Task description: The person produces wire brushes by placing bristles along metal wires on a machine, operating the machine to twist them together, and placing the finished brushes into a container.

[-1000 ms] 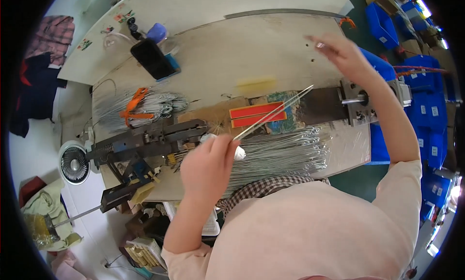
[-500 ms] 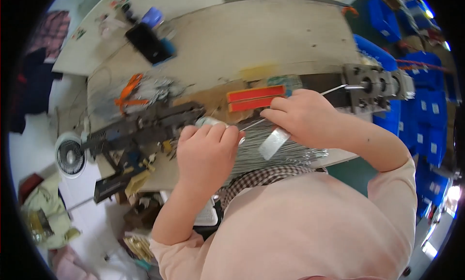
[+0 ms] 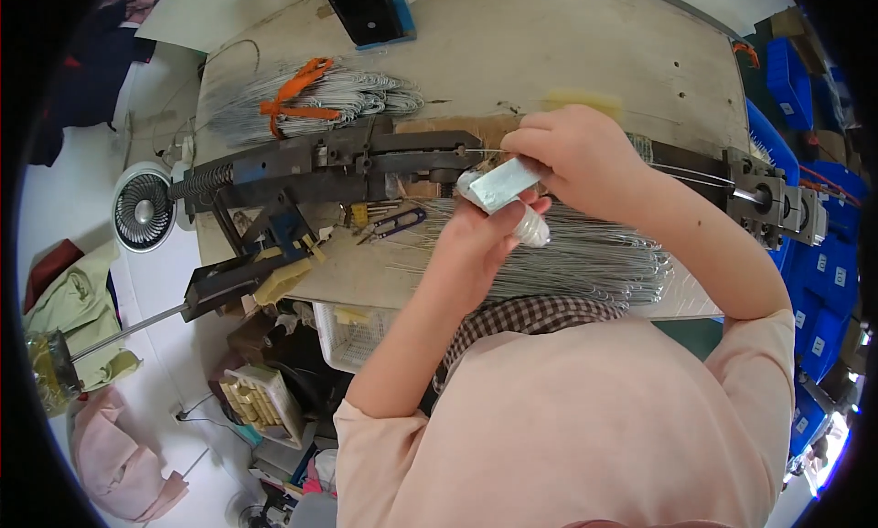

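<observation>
My right hand (image 3: pixel 585 158) is closed, its fingertips pinching a thin metal wire (image 3: pixel 489 150) beside the jaws of a dark metal clamp fixture (image 3: pixel 412 149). Wire strands also run from behind that hand to a metal machine head (image 3: pixel 764 194) at the right. A silvery flat bar (image 3: pixel 505 182) sits against the right hand's lower fingers, just above my left thumb. My left hand (image 3: pixel 476 245) is closed around a white-wrapped piece (image 3: pixel 532 228), whose rounded end sticks out past the fingers. Parts of both grips are hidden. Beneath the hands lies a heap of straight wires (image 3: pixel 594 254).
A wire bundle tied with orange cloth (image 3: pixel 297 98) lies behind the fixture. A phone (image 3: pixel 361 11) stands at the back. Blue-handled nippers (image 3: pixel 398 222) lie before the fixture. A fan (image 3: pixel 142 208) is at left; blue bins (image 3: pixel 828 290) stand at right.
My left hand has moved right, close beside the right one. The wire, earlier slanting between both hands, now meets the fixture's jaws. The whole view has shifted; the red blocks are no longer visible.
</observation>
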`<action>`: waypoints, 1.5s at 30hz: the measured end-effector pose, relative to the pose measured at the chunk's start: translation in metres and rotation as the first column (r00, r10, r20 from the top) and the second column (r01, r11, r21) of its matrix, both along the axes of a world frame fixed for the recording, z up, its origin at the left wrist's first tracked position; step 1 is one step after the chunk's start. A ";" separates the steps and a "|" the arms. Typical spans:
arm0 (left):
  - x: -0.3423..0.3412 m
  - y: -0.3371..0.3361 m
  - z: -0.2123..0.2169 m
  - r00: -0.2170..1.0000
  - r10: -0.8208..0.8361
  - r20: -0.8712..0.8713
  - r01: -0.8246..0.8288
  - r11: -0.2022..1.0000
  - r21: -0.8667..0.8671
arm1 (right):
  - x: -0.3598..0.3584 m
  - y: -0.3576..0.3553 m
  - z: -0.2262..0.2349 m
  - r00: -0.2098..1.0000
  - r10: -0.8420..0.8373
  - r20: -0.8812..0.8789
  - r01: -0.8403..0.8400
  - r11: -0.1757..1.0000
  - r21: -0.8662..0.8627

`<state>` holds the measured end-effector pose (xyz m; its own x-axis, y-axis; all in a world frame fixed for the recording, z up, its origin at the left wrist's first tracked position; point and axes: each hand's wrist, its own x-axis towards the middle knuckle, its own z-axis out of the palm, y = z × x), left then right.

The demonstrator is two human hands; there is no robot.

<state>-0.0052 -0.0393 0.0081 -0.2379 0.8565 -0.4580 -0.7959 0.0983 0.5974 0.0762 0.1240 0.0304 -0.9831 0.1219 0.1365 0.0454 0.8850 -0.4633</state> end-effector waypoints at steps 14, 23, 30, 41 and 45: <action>0.010 -0.003 -0.065 0.699 0.225 -0.679 -0.214 0.972 0.102 | -0.004 -0.013 0.009 0.976 0.139 -0.169 -0.083 0.950 0.301; -0.013 -0.005 -0.080 0.728 -0.008 -0.685 -0.021 0.999 -0.034 | 0.015 -0.061 -0.025 0.975 -0.010 0.221 0.005 1.000 0.023; -0.080 -0.100 -0.047 0.941 -0.141 -0.306 -0.008 0.898 -0.440 | 0.058 -0.017 -0.012 0.996 -0.020 0.091 0.004 0.985 0.170; -0.092 -0.145 -0.058 0.787 0.509 -0.349 -0.609 0.732 -0.305 | 0.084 0.014 -0.050 0.789 -0.545 0.282 0.529 0.837 0.137; -0.068 -0.148 -0.055 0.810 0.554 -0.195 -0.582 0.715 -0.388 | 0.115 0.005 -0.022 0.884 -0.401 0.241 0.450 0.869 -0.206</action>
